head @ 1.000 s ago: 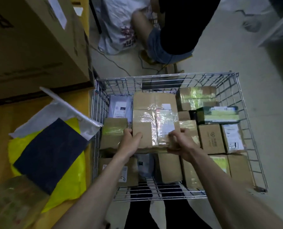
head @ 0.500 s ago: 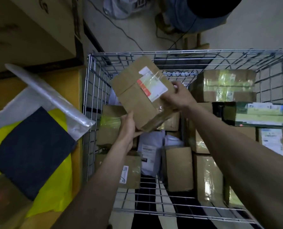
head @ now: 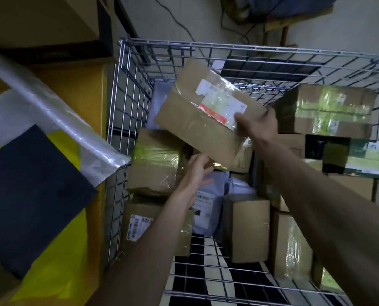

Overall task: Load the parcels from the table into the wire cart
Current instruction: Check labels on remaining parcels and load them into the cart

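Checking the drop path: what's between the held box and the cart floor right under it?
Head view: under the tilted cardboard box lie a white poly mailer and small brown boxes, not bare wire.

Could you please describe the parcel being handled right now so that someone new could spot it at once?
Look at the wire cart. Above its packed boxes, a flat cardboard parcel is held tilted between the left hand and right hand. Unlike its neighbours, it is in the air and bears a white label with a red strip.
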